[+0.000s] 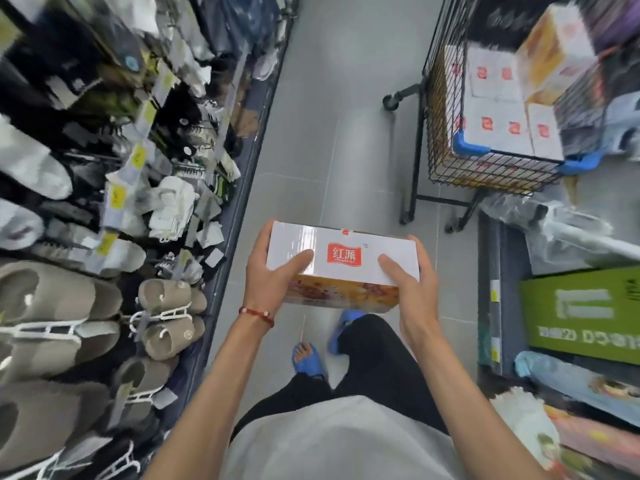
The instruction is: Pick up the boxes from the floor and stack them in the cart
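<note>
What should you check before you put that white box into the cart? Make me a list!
1. Grip: the left hand and right hand hold the ends of the white box, thumbs on top. Ok.
2. Box roughly level. Ok.
3. Grey floor towards the wire cart is bare. Ok.
4. Free spot in the cart: the white boxes lie near the rim. Cannot tell.
5. Flat stack: the orange box at the far side lies tilted. Not ok.
</note>
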Action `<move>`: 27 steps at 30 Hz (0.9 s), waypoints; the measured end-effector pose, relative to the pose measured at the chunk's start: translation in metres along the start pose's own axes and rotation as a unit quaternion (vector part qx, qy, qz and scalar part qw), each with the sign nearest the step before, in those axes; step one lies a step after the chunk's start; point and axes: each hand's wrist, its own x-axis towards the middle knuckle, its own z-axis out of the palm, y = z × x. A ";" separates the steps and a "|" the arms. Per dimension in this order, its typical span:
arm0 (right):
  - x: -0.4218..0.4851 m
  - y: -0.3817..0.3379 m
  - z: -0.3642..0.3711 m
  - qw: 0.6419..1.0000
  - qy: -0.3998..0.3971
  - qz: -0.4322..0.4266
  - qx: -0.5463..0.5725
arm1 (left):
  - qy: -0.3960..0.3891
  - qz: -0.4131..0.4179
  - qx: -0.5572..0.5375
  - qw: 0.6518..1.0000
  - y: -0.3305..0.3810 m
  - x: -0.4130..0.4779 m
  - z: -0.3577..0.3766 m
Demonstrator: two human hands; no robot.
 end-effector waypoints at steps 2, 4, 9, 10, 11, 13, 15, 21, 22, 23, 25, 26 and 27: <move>0.029 -0.016 0.003 1.000 0.015 0.005 0.017 | -0.020 -0.002 0.010 1.000 0.013 0.036 0.016; 0.064 -0.032 0.006 0.999 0.028 0.011 0.033 | -0.033 -0.007 0.019 0.999 0.026 0.073 0.035; 0.150 -0.083 0.006 0.997 0.054 0.014 0.051 | -0.064 -0.005 0.027 0.998 0.070 0.160 0.091; 0.164 -0.095 0.005 0.996 0.063 0.010 0.055 | -0.066 -0.001 0.032 0.997 0.080 0.176 0.101; 0.180 -0.107 0.006 0.996 0.071 0.006 0.061 | -0.067 0.006 0.035 0.997 0.089 0.193 0.111; 0.212 -0.130 0.007 0.994 0.079 0.005 0.074 | -0.076 0.009 0.042 0.996 0.108 0.227 0.133; 0.241 -0.151 0.011 0.992 0.089 0.002 0.085 | -0.083 0.010 0.044 0.996 0.126 0.258 0.151; 0.328 -0.213 0.026 0.983 0.148 -0.014 0.109 | -0.144 0.023 0.063 0.987 0.179 0.362 0.204; 0.343 -0.221 0.030 0.981 0.157 -0.015 0.114 | -0.155 0.025 0.061 0.986 0.186 0.381 0.212; 0.358 -0.229 0.034 0.979 0.167 -0.017 0.120 | -0.164 0.028 0.057 0.984 0.193 0.401 0.221; 0.387 -0.245 0.045 0.971 0.195 -0.020 0.138 | -0.189 0.027 0.059 0.980 0.210 0.441 0.237; 0.400 -0.254 0.051 0.966 0.212 -0.029 0.147 | -0.207 0.026 0.061 0.976 0.220 0.461 0.244; 0.412 -0.262 0.056 0.961 0.227 -0.037 0.155 | -0.227 0.029 0.063 0.971 0.230 0.481 0.253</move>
